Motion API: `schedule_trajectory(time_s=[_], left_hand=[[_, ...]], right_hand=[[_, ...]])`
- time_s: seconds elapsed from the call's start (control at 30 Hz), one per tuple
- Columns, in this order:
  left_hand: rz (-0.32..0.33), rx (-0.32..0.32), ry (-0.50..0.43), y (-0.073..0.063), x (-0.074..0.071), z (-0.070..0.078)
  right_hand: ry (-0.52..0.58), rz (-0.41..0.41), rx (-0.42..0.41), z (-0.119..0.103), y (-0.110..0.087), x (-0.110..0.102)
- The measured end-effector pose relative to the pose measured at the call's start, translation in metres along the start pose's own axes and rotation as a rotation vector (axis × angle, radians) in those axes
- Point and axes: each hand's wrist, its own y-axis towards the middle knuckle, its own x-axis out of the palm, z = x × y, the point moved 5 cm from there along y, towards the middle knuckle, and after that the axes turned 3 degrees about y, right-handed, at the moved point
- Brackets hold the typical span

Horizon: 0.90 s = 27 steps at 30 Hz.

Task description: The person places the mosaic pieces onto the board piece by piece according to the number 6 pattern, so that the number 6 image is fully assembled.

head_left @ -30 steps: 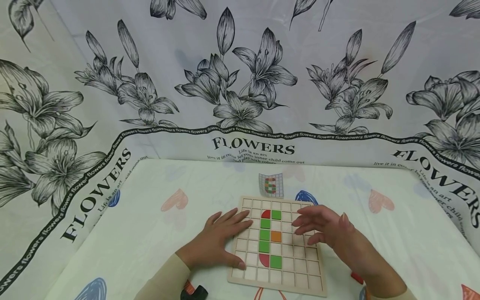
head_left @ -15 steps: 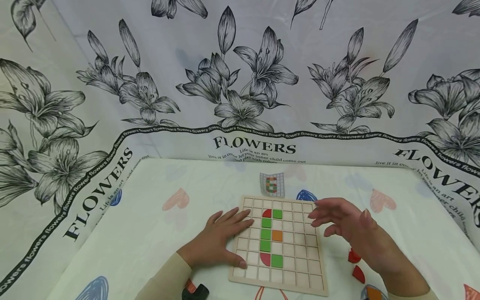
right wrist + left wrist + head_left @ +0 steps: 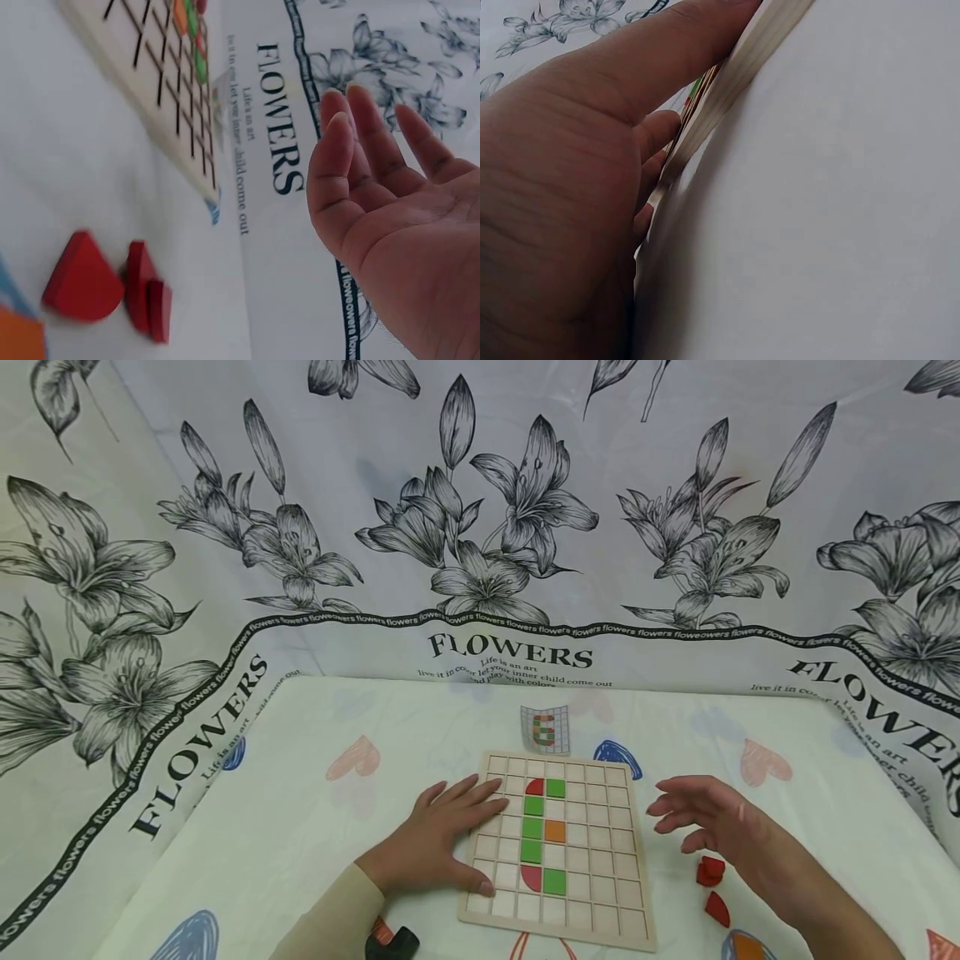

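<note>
A wooden grid board [image 3: 555, 922] lies on the table, with green squares, an orange square [image 3: 555, 831] and two red quarter-circle pieces set in its cells. My left hand [image 3: 435, 839] rests on the board's left side, fingers spread, thumb near the lower left corner. In the left wrist view the thumb [image 3: 682, 45] lies along the board's edge. My right hand [image 3: 727, 827] hovers to the right of the board, fingers loosely bent and holding nothing. Close below it lie red quarter-circle pieces [image 3: 717, 908], seen larger as red blocks [image 3: 84, 279] in the right wrist view.
A small printed card [image 3: 545, 730] with a coloured grid pattern stands behind the board. An orange block [image 3: 747, 947] lies at the front right. Near the left sleeve is a black object [image 3: 393, 943]. A flower-printed cloth [image 3: 510, 527] hangs behind the table.
My right hand has moved from over the board's right side off to the right, uncovering the red pieces and the orange block. My left hand has stayed on the board.
</note>
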Motion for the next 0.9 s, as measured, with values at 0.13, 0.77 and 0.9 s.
schedule_trajectory(time_s=[0.13, 0.77, 0.9], left_hand=[[0.001, -0.001, 0.002, 0.0, 0.001, -0.001], [0.0, -0.008, 0.0, 0.0, 0.001, 0.0], [-0.008, -0.015, -0.005, 0.0, 0.0, 0.0]], right_hand=[[0.005, 0.034, 0.101, 0.004, -0.011, -0.003], [-0.08, 0.144, 0.409, 0.048, -0.073, -0.034], [-0.037, 0.103, 0.4, 0.055, -0.081, -0.037]])
